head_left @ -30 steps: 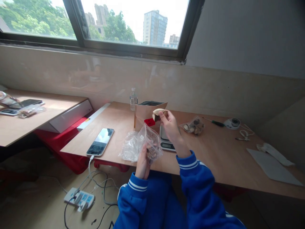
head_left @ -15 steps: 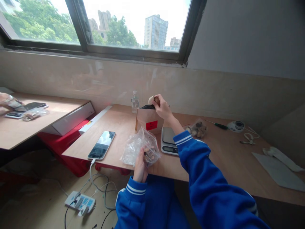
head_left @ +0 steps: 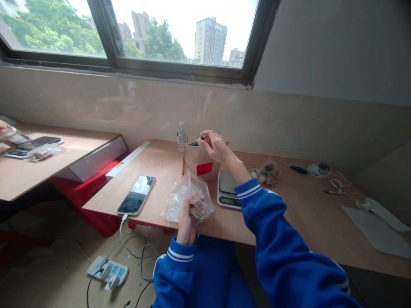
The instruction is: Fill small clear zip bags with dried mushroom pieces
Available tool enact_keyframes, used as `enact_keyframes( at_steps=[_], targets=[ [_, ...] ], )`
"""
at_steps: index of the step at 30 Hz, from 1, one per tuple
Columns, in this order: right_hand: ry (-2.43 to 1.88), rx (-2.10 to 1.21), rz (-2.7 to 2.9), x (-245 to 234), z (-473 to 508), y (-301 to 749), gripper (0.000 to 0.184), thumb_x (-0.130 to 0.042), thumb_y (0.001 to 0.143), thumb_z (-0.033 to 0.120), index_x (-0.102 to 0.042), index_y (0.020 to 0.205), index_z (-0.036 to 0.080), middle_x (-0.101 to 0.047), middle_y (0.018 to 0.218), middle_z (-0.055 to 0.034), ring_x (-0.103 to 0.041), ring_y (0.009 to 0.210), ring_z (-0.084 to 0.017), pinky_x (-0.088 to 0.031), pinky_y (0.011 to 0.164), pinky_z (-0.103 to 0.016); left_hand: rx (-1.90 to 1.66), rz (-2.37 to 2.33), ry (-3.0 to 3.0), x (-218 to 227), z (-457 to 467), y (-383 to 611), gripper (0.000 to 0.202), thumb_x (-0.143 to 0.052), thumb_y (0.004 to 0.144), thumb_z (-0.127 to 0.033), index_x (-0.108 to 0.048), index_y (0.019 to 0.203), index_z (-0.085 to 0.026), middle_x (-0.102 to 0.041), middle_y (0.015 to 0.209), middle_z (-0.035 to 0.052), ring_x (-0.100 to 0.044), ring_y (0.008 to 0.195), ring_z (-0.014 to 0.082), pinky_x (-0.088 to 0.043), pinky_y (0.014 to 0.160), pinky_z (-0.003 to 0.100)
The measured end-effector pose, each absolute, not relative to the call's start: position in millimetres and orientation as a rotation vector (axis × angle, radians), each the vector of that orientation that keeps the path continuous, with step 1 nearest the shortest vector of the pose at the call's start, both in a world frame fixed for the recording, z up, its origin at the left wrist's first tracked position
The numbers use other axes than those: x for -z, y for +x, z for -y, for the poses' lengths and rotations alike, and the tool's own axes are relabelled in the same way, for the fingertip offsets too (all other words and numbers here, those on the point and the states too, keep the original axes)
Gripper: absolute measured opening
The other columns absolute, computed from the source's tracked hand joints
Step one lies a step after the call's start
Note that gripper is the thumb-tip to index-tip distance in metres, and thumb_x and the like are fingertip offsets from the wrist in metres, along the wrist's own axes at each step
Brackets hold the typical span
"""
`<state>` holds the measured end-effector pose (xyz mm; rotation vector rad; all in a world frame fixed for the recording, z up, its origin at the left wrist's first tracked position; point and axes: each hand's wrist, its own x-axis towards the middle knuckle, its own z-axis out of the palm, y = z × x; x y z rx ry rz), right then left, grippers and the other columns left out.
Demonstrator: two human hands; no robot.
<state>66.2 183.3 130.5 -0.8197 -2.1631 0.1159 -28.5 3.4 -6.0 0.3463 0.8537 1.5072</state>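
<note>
My left hand (head_left: 186, 226) is closed on the side of a clear plastic bag (head_left: 176, 199) with tan-brown pieces, apparently dried mushrooms, at the table's front edge. Between the fingers of my right hand (head_left: 221, 152) is a pale, rounded dried mushroom (head_left: 200, 141), partly hidden by them. That hand is at the open top of a light brown box (head_left: 192, 160) with a red label; the box's contents are out of sight. Just right of the box, below my right wrist, lies a small kitchen scale (head_left: 227, 184), partly covered by my sleeve.
A phone (head_left: 136, 195) on a charging cable lies to the left. Behind the box stands a plastic bottle (head_left: 182, 137). Farther right are another bag of mushrooms (head_left: 268, 172), a screwdriver (head_left: 298, 169) and a white camera-like device (head_left: 319, 169). Another person's hand (head_left: 4, 126) shows far left.
My right hand has lowered slightly with the mushroom, bringing it down to the box's opening. My left hand and the plastic bag have shifted a little left and down.
</note>
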Motion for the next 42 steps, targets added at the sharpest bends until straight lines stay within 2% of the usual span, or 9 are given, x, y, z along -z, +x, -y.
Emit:
enact_keyframes(
  at_steps=[2,7,11,14,19,22,30,36,42],
  targets=[
    [-0.844,-0.115,2.152,-129.8,-182.8,65.1,0.018,-0.045,0.09,0.025,-0.049,0.106,0.016,-0.06,0.077,-0.0032,-0.053,0.08,-0.021,-0.033,0.088,-0.04,-1.509,-0.821,0.333,6.2,-2.8,-29.1,0.056,-0.053,0.081,-0.057,-0.056,0.121,-0.019,-0.067,0.111,0.0107,-0.064,0.1,0.0244,-0.052,0.079,0.033],
    [-0.845,-0.074,2.138,-136.9,-163.2,72.1,0.016,-0.046,0.091,0.027,-0.057,0.084,0.018,-0.061,0.092,-0.0079,-0.051,0.093,-0.022,-0.034,0.091,-0.039,-1.505,-0.703,0.296,7.7,-1.2,-32.3,0.054,-0.054,0.082,-0.041,-0.05,0.13,-0.016,-0.065,0.118,0.0116,-0.059,0.11,0.0258,-0.049,0.086,0.035],
    [-0.751,-0.57,2.02,-138.7,-122.4,88.1,0.021,-0.038,0.094,0.027,-0.057,0.096,0.018,-0.062,0.091,-0.0049,-0.057,0.082,-0.015,-0.044,0.077,-0.029,-1.529,-0.63,0.398,8.7,0.0,-33.6,0.07,-0.06,0.071,-0.016,-0.041,0.138,-0.022,-0.062,0.124,0.0085,-0.058,0.113,0.0254,-0.047,0.09,0.035],
    [-0.771,-0.934,2.186,-124.8,-95.3,97.8,0.02,-0.039,0.091,0.021,-0.059,0.097,0.019,-0.064,0.085,-0.0022,-0.06,0.076,-0.013,-0.045,0.068,-0.025,-1.522,-0.625,0.505,10.3,-0.2,-32.5,0.078,-0.062,0.068,-0.008,-0.038,0.14,-0.029,-0.058,0.131,0.0057,-0.055,0.117,0.0248,-0.045,0.094,0.036],
    [-1.028,-0.941,2.178,-91.9,-79.1,107.2,0.008,-0.052,0.083,0.02,-0.059,0.081,0.016,-0.064,0.077,-0.0011,-0.058,0.071,-0.014,-0.043,0.064,-0.024,-1.524,-0.605,0.668,13.3,-0.5,-29.9,0.068,-0.066,0.074,-0.013,-0.044,0.136,-0.029,-0.051,0.138,0.0048,-0.041,0.131,0.0246,-0.032,0.109,0.038],
    [-1.022,-1.028,2.117,-81.3,-75.8,112.6,0.014,-0.056,0.084,0.03,-0.06,0.087,0.016,-0.064,0.079,-0.0013,-0.058,0.072,-0.014,-0.043,0.064,-0.024,-1.517,-0.643,0.704,16.3,-0.9,-29.2,0.065,-0.069,0.074,-0.018,-0.047,0.135,-0.026,-0.052,0.137,0.0068,-0.039,0.133,0.0264,-0.029,0.112,0.04],
    [-1.049,-1.162,2.209,-69.9,-70.0,117.4,0.03,-0.061,0.081,0.045,-0.063,0.092,0.017,-0.066,0.086,-0.0028,-0.058,0.074,-0.016,-0.043,0.062,-0.025,-1.53,-0.707,0.868,25.1,-4.1,-24.9,0.07,-0.068,0.077,-0.023,-0.038,0.14,-0.032,-0.05,0.138,0.0053,-0.042,0.131,0.0238,-0.037,0.107,0.036],
    [-0.923,-1.135,2.102,-74.5,-65.9,114.0,0.024,-0.067,0.077,0.038,-0.065,0.092,0.019,-0.067,0.093,-0.0028,-0.059,0.081,-0.016,-0.046,0.07,-0.027,-1.499,-0.904,0.952,21.5,-5.8,-26.7,0.037,-0.071,0.073,-0.03,-0.065,0.107,-0.018,-0.068,0.112,0.0092,-0.061,0.109,0.0257,-0.047,0.096,0.036],
    [-0.887,-1.361,1.763,-70.3,-68.0,108.9,0.028,-0.072,0.072,0.033,-0.063,0.093,0.017,-0.068,0.094,-0.0046,-0.063,0.084,-0.017,-0.05,0.075,-0.03,-1.51,-0.937,0.923,21.5,-7.8,-30.7,0.04,-0.071,0.073,-0.035,-0.066,0.107,-0.016,-0.07,0.106,0.0093,-0.062,0.105,0.0266,-0.048,0.093,0.039]
  ],
)
